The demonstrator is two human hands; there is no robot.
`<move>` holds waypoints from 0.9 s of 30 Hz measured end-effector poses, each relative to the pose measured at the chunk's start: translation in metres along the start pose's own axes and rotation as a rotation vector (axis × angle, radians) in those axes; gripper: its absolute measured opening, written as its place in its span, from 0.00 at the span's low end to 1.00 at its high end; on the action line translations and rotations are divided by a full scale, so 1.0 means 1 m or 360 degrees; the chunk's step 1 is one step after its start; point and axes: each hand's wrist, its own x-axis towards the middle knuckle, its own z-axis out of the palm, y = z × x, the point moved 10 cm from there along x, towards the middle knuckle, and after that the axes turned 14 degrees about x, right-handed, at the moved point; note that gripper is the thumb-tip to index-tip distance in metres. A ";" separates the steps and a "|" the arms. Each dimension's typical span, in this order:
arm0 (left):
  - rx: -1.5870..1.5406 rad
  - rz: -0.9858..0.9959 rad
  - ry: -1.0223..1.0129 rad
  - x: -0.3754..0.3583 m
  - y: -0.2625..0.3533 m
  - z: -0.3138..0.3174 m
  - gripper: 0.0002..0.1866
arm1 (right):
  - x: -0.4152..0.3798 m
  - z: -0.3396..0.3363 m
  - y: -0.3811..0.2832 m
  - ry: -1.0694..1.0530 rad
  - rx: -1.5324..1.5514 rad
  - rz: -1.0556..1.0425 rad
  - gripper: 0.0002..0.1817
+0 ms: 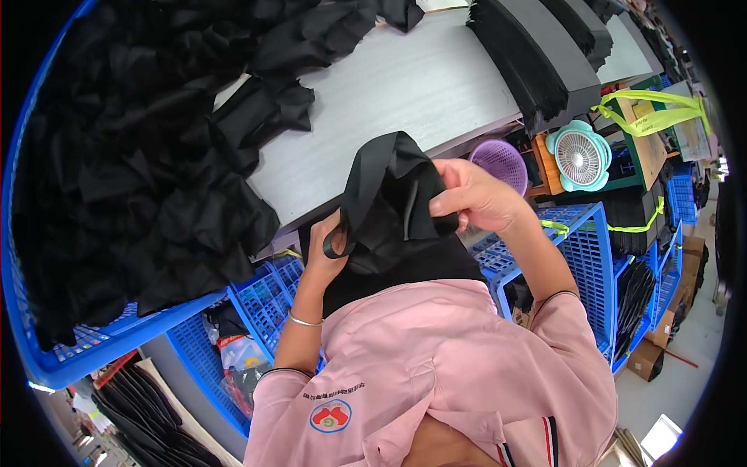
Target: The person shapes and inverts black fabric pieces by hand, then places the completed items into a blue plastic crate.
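A piece of black fabric (389,210) is held up in front of my body, above my black-covered lap. It is folded over on itself, with a looped strip at its left edge. My left hand (325,247) grips its left side, the fingers mostly hidden behind the cloth. At the right edge my right hand (473,196) pinches the fabric between thumb and fingers. Whether the piece is sewn cannot be made out.
A large heap of black fabric pieces (148,148) fills a blue crate (117,354) at left and spills onto the grey table (389,78). Stacked black panels (537,62) lie at the table's right. Nearby are a purple basket (499,165), a fan (579,157) and blue crates (583,249).
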 end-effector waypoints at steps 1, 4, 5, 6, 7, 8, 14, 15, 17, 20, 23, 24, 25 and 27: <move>0.0031 0.0057 0.0106 -0.002 0.008 -0.006 0.14 | 0.000 0.003 0.001 0.0039 -0.0067 0.0025 0.20; 0.0121 0.0017 0.0103 -0.005 0.023 -0.007 0.09 | 0.004 -0.046 -0.045 0.0654 -0.0737 -0.0752 0.10; 0.0144 -0.0144 -0.0105 -0.005 0.015 0.004 0.10 | -0.012 -0.048 -0.088 0.0960 -0.1609 -0.1283 0.07; 0.0169 -0.0300 -0.0307 -0.008 0.008 0.013 0.12 | -0.007 -0.060 -0.084 0.0963 -0.1313 -0.1141 0.08; -0.0001 -0.0195 -0.0129 -0.002 0.026 0.010 0.17 | -0.008 -0.058 -0.085 0.1028 -0.1330 -0.1194 0.08; -0.0155 -0.0294 -0.0043 0.001 0.024 0.009 0.17 | -0.013 -0.055 -0.080 0.1087 -0.1347 -0.1233 0.10; -0.0496 -0.0619 0.0122 0.007 -0.012 0.009 0.14 | -0.017 -0.077 -0.040 0.0863 -0.0576 -0.1018 0.18; -0.0702 -0.0661 0.0055 0.005 -0.013 0.018 0.15 | -0.010 -0.067 -0.021 0.0715 -0.0688 -0.0840 0.18; -0.0853 -0.0702 0.0041 -0.001 -0.019 0.033 0.16 | 0.003 -0.060 0.011 0.0529 -0.0698 -0.0572 0.20; -0.1182 -0.0763 0.0094 0.000 -0.014 0.040 0.22 | 0.015 -0.061 0.036 0.0401 -0.0352 -0.0425 0.20; -0.1413 -0.0912 0.0013 -0.010 -0.030 0.050 0.26 | 0.014 -0.043 0.035 0.0326 -0.0041 -0.0506 0.18; -0.1480 -0.0943 -0.0021 -0.013 -0.029 0.052 0.26 | 0.015 -0.037 0.034 0.0352 -0.0054 -0.0547 0.17; -0.1549 -0.0973 -0.0059 -0.016 -0.028 0.056 0.27 | 0.014 -0.035 0.031 0.0380 -0.0067 -0.0589 0.16; -0.1664 -0.0938 -0.0039 -0.017 -0.027 0.058 0.26 | 0.024 -0.063 0.050 0.0426 -0.0127 -0.0532 0.17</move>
